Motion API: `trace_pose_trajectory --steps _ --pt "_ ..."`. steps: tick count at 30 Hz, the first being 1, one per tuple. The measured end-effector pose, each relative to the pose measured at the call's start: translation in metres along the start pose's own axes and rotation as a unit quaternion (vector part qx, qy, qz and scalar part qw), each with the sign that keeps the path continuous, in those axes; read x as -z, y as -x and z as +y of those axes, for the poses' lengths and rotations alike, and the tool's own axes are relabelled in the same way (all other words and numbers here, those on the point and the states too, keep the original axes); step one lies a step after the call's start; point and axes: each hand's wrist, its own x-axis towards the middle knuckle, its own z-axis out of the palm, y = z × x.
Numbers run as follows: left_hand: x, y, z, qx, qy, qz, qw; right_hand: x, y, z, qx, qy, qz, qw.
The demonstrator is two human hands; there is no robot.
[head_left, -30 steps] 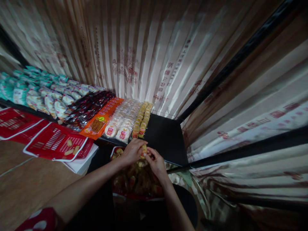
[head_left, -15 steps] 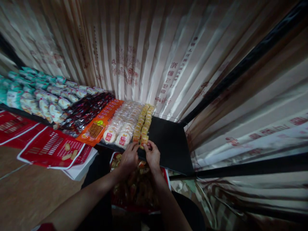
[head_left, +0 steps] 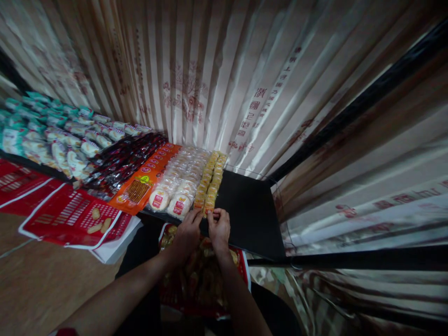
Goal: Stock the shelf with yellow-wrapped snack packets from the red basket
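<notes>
Yellow packets (head_left: 213,185) form two rows, left hand (head_left: 189,232) and right hand (head_left: 220,228) at the near end, their grip impossible to tell.

a head-worn camera looks forward and down over the hands (head_left: 220,229) and shelf (head_left: 250,212).

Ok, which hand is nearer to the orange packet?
Left. The left hand is to the right of the orange packet, by the near end of the yellow packets; the right hand is farther right.
</notes>
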Motion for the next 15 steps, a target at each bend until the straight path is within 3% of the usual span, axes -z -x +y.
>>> trace_pose_trajectory --steps 9,15 --pt "0.001 0.002 0.002 -0.002 -0.035 -0.054 0.998 0.002 0.001 0.002 0.013 -0.03 -0.015 0.999" --pt "0.001 0.025 0.006 0.012 -0.028 -0.044 0.999 0.004 0.013 0.009 0.003 -0.08 -0.016 0.997"
